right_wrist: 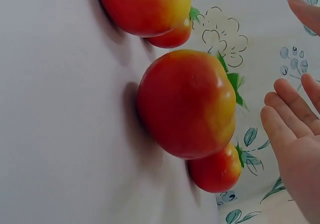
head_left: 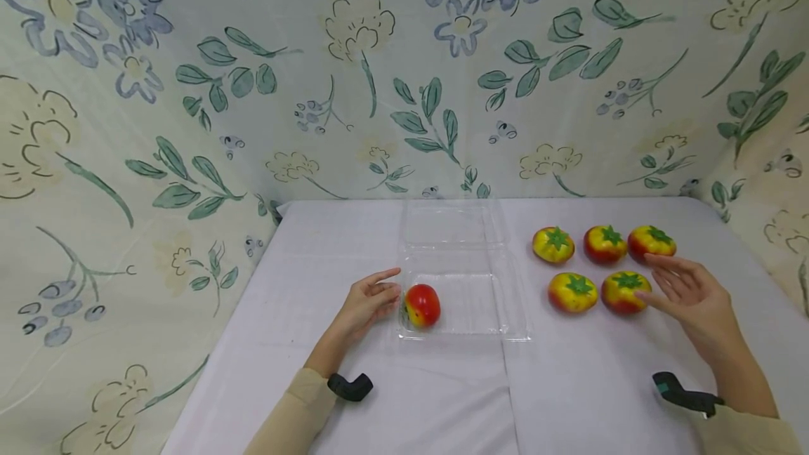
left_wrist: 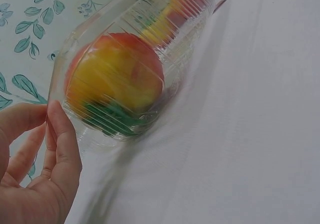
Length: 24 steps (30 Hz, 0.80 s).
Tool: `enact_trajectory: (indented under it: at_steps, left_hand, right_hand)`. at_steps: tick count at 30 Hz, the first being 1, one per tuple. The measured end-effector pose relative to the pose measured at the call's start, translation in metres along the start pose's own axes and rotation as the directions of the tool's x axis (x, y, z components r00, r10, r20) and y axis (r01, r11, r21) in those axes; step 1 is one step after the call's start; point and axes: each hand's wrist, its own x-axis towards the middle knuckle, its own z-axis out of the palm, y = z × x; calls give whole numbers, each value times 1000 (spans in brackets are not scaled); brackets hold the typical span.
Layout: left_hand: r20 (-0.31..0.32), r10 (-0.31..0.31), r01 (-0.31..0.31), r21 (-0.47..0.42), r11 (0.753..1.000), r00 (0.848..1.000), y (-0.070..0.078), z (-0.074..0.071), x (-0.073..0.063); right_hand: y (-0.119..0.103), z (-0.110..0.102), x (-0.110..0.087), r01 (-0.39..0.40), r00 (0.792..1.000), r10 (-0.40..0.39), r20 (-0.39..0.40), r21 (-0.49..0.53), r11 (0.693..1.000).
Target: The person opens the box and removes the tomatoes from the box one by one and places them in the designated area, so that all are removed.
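Note:
A clear plastic clamshell box lies on the table with its lid laid back. One red and yellow toy tomato sits on its side in the box's left end, green leaves toward my left hand. Thumb and finger of that hand pinch the box's left rim in the left wrist view. On the right, my right hand hovers beside the front right tomato, fingers spread and holding nothing. The right wrist view shows this palm apart from the nearest tomato.
Several tomatoes stand leaves up in two rows right of the box, among them a back left one and a front left one. A white cloth covers the table. Flowered fabric hangs behind and at both sides.

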Motion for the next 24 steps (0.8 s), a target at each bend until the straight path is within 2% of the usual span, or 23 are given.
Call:
enact_trajectory:
  at_steps: [10,16,19,24]
  left_hand:
    - [1,5,-5,-10,1000,1000,-1,0,1]
    - [4,12,-11,-9,1000,1000,-1,-1,1]
    - [6,16,-16,-4,1000,1000,0,0,1]
    - [2,12,-12,-1,1000,1000,0,0,1]
  right_hand:
    - [-13,24,-3,146,986,-149,78,42,988]
    - [-19,37,-5,158,981,-151,121,-45,986]
    - [-21,41,-6,169,976,-160,146,-49,984]
    - [-23,49,-8,175,975,-156,157,-112,978]
